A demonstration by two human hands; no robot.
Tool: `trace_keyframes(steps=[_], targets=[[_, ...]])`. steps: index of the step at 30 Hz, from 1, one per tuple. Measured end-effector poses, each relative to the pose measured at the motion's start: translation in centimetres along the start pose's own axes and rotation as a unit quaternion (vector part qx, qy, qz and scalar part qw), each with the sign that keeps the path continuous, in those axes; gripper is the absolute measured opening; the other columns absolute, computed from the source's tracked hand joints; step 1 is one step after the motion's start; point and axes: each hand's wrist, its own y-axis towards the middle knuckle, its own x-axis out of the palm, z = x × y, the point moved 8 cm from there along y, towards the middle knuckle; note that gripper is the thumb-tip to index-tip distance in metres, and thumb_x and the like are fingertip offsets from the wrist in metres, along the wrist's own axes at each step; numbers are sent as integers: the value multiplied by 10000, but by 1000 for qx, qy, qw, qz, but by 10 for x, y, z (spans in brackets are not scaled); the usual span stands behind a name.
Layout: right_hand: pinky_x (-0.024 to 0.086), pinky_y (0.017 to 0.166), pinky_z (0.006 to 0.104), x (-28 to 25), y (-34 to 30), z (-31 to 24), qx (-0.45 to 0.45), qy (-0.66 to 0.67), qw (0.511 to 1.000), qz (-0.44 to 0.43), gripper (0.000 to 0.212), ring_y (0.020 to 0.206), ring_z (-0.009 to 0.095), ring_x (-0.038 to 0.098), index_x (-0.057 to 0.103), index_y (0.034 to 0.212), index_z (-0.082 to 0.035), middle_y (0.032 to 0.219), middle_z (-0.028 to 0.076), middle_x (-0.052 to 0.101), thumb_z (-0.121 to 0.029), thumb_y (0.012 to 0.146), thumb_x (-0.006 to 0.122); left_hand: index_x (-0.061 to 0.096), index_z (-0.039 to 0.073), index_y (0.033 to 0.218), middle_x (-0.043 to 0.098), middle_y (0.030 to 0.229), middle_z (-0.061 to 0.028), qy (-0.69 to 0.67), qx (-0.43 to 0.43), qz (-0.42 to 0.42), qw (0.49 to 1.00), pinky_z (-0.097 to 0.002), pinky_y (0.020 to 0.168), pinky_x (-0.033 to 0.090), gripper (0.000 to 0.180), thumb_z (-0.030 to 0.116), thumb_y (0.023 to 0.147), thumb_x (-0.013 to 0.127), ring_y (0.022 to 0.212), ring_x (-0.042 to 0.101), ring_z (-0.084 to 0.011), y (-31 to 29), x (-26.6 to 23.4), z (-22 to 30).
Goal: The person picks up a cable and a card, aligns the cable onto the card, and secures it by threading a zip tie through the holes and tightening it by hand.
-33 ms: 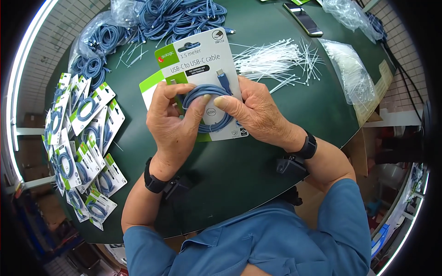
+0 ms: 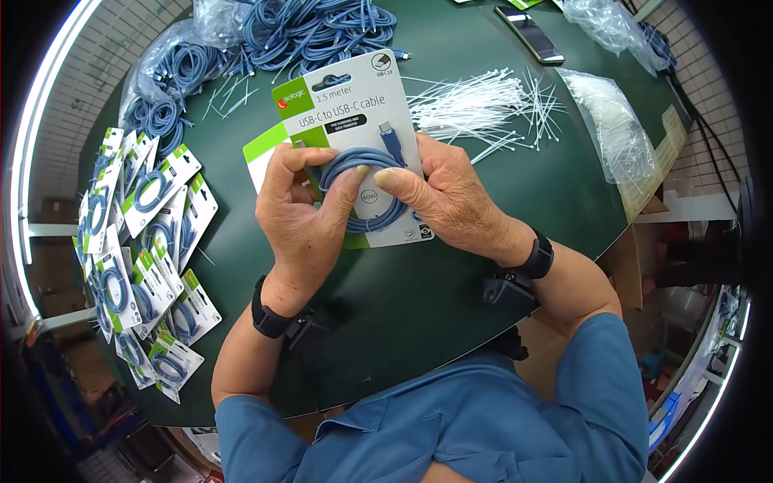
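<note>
Both hands hold a white and green cardboard hang card (image 2: 403,105) above the table, with a coiled blue USB cable (image 2: 378,223) against its front. My left hand (image 2: 304,197) is closed at the card's left side, thumb pressing on the coil and fingers curled at its edge. From the right, my right hand (image 2: 451,189) pinches the card, its thumb on the coil and its other fingers hidden behind. One blue plug (image 2: 390,142) points upward on the card face. Behind the left edge, another white and green card (image 2: 259,165) partly shows.
Several carded cables (image 2: 149,266) lie heaped on the left of the green table (image 2: 386,322). Loose blue cables (image 2: 314,36) and plastic bags sit at the far side. White cable ties (image 2: 475,105), a phone (image 2: 529,34) and a bag of ties (image 2: 612,129) are at the right.
</note>
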Motion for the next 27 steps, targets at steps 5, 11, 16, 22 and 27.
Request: trace_keyframes(steps=[5,11,16,22,27], targets=[[577,797,268,-1,3,8,23,45,999,5,376,952,91,661,619,1283,29,1090,62,707,-267,1051,635,589,-5,1324,618,1132,-56,-7,-9,18,1000,-294,915,526,416,19,938,745,1028,639,-141,2,1,-9],[570,801,274,-8,9,1,34,61,998,11,337,961,91,645,618,1271,23,1088,53,710,-235,1054,625,657,-7,1274,682,1213,-104,4,-80,-1,997,-303,929,530,362,4,922,740,1052,659,-157,6,10,-2],[542,876,298,2,0,13,21,30,999,-27,313,1007,100,618,610,1298,7,1121,53,695,-198,1063,590,740,3,1143,721,1163,-126,63,-88,-31,994,-309,925,524,238,-1,906,736,1048,676,-192,-1,7,-12],[531,877,329,14,2,7,2,-8,999,-40,342,994,156,627,601,1286,9,1102,119,689,-259,1074,573,739,26,1088,694,1065,-106,50,-21,29,998,-322,895,526,188,6,902,752,999,676,-214,-14,-3,-12],[527,870,318,11,3,5,-14,25,1000,-10,360,992,153,623,602,1282,13,1095,110,685,-286,1087,554,734,26,1086,685,1075,-108,46,8,25,999,-323,904,525,182,14,906,758,1019,672,-213,-4,0,-3]])
